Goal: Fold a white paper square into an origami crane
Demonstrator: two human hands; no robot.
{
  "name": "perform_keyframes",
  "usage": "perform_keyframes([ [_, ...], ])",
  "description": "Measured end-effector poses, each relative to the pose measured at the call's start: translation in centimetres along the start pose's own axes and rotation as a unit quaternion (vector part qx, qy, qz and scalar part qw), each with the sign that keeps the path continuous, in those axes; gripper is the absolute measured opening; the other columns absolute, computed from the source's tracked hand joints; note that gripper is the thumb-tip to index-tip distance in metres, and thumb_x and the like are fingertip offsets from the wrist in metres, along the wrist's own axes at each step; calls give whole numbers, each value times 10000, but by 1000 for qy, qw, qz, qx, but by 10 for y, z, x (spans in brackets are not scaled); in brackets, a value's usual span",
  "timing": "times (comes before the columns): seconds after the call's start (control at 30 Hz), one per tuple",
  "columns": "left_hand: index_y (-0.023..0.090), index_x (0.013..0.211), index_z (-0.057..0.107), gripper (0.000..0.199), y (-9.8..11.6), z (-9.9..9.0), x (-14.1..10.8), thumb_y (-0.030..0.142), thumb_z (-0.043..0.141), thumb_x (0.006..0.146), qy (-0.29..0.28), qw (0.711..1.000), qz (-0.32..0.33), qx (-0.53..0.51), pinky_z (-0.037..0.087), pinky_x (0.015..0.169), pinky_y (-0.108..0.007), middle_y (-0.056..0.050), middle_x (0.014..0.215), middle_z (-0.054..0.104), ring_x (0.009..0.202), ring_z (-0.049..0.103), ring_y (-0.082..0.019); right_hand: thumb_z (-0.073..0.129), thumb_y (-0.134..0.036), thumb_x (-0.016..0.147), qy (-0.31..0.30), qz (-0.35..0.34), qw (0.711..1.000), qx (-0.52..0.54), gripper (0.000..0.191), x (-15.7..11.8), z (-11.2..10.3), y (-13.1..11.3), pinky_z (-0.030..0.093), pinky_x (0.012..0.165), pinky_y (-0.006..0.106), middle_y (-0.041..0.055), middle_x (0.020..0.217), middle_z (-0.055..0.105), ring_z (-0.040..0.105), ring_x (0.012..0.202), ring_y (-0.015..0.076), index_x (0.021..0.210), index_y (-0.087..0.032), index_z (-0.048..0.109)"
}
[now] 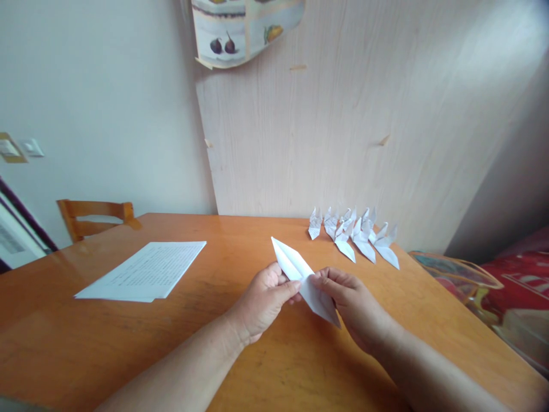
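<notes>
A white sheet of folded paper (295,264), long and pointed at both ends, is held above the table in front of me. My left hand (268,294) pinches its left edge near the middle, thumb on top. On the opposite edge, my right hand (347,300) grips it between thumb and fingers. The paper slants from upper left to lower right, and a crease runs along its length. Some fingertips are hidden behind it.
Several folded paper cranes (363,240) stand at the table's back right. A stack of printed sheets (146,269) lies on the left of the wooden table (214,355). Behind the table are a wooden chair (98,212) and a wood-grain panel (343,126).
</notes>
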State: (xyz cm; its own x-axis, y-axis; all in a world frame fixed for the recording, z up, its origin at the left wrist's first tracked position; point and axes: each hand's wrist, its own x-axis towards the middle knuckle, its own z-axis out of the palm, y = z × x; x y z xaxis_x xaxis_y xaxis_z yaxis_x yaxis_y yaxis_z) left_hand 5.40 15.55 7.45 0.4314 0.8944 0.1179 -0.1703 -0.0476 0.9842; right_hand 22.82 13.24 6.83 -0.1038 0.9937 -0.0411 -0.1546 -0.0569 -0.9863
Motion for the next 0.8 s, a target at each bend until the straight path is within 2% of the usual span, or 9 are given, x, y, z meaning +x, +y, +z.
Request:
perform_keyframes([
  [0.23, 139, 1068, 582, 315, 3, 0, 0, 307, 711, 835, 8, 1000, 1, 4, 411, 689, -279, -44, 860, 671, 739, 559, -141, 722, -463, 794, -27, -14, 999, -26, 304, 0, -2, 1, 317, 537, 237, -7, 687, 636, 480, 563, 106, 799, -176, 621],
  [0.37, 149, 1098, 546, 372, 2, 1, 0, 323, 728, 823, 29, 1000, -6, 9, 418, 671, -273, -45, 880, 678, 732, 569, -139, 708, -489, 799, -18, -37, 999, -31, 320, 1, 0, 5, 304, 526, 242, -12, 676, 630, 462, 548, 107, 777, -187, 605],
  [0.47, 164, 1015, 529, 329, -1, 2, 0, 329, 736, 819, 67, 998, -11, 17, 416, 652, -261, -29, 850, 662, 721, 567, -132, 669, -491, 838, 7, -83, 992, -96, 316, 3, -1, 9, 300, 520, 246, -30, 629, 558, 435, 546, 110, 762, -190, 611],
  [0.53, 175, 889, 514, 300, -3, 2, 0, 339, 750, 805, 95, 995, -10, 31, 411, 628, -251, 9, 743, 611, 675, 551, -121, 638, -449, 877, 35, -143, 973, -177, 286, 3, -2, 11, 328, 537, 252, -26, 639, 534, 454, 581, 122, 760, -189, 637],
  [0.6, 179, 805, 501, 306, -4, 2, 0, 342, 759, 792, 104, 994, -12, 45, 411, 611, -247, 26, 687, 571, 652, 548, -119, 610, -386, 911, 60, -210, 941, -258, 242, 2, -2, 12, 379, 579, 264, -4, 696, 566, 506, 641, 141, 775, -194, 667],
  [0.7, 161, 825, 566, 247, -3, 2, 1, 328, 746, 795, 97, 994, -27, 44, 434, 640, -255, -21, 771, 641, 737, 604, -147, 576, -294, 938, 70, -286, 893, -341, 171, -2, -1, 11, 445, 661, 285, 21, 794, 617, 575, 725, 162, 843, -220, 698],
  [0.8, 146, 891, 639, 196, -1, 3, 2, 293, 728, 797, 89, 995, -35, 19, 463, 728, -281, -70, 891, 701, 835, 636, -175, 573, -221, 927, 66, -318, 859, -396, 126, -6, 0, 10, 476, 707, 306, 37, 865, 631, 601, 777, 179, 939, -236, 697],
])
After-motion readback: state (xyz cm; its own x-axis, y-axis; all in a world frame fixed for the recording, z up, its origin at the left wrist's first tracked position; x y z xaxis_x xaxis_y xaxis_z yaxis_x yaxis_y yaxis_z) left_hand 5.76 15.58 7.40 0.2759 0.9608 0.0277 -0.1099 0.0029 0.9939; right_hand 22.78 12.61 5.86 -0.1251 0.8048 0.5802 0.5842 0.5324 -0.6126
